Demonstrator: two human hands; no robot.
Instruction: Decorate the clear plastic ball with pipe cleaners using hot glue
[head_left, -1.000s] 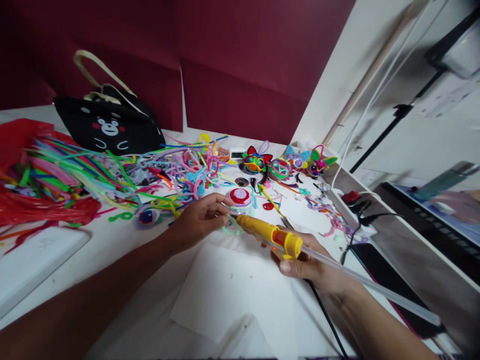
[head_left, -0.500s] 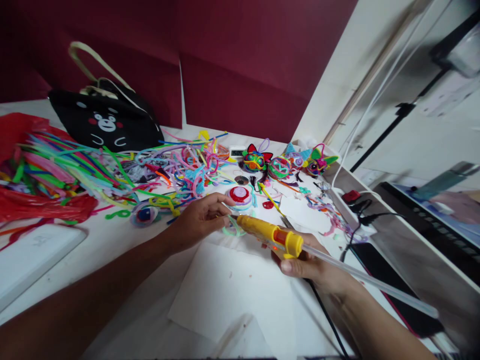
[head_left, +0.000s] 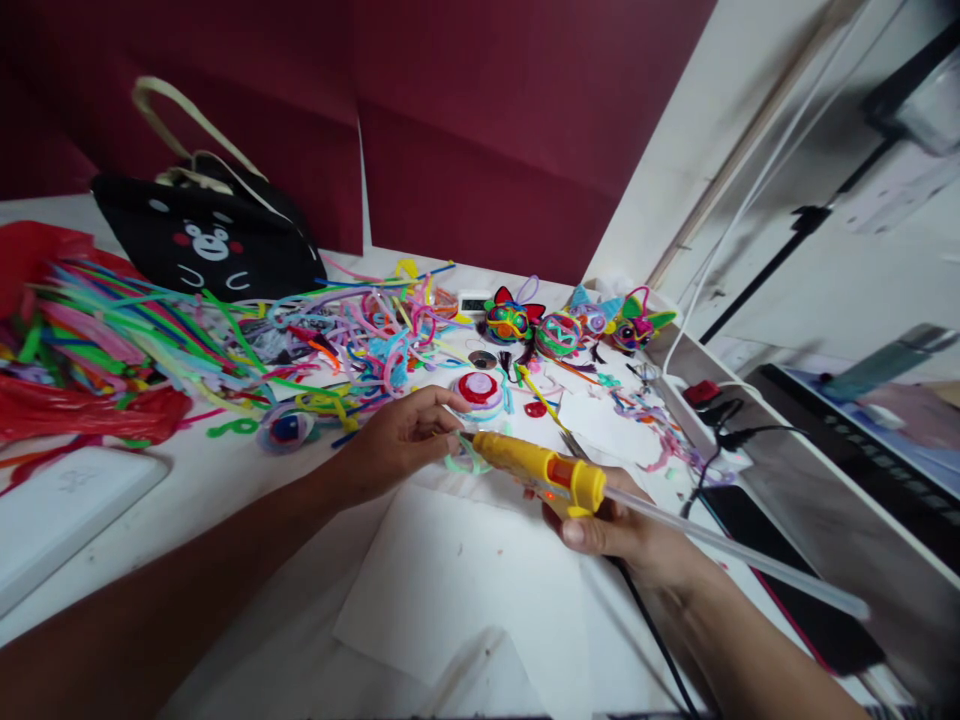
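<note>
My right hand [head_left: 611,525] is closed round a yellow glue gun [head_left: 536,465] with an orange band and a long clear glue stick [head_left: 731,550] out of its back. The nozzle points left at a small pale green pipe-cleaner piece [head_left: 466,458]. My left hand [head_left: 401,440] pinches that piece at the nozzle, fingers together, just above the white table [head_left: 247,520]. A sheet of white paper [head_left: 465,590] lies under and in front of both hands.
A heap of coloured pipe cleaners [head_left: 187,345] spreads over the left and middle, with a red plastic bag [head_left: 60,410] under part of it. A black bear-face bag [head_left: 206,245] stands behind. Finished pipe-cleaner figures [head_left: 559,330] sit at the back right. Black cables [head_left: 712,440] run along the right edge.
The view has drifted slightly, so the bag and the pile sit a little further left. Both hands hold the same pose at the glue gun's tip.
</note>
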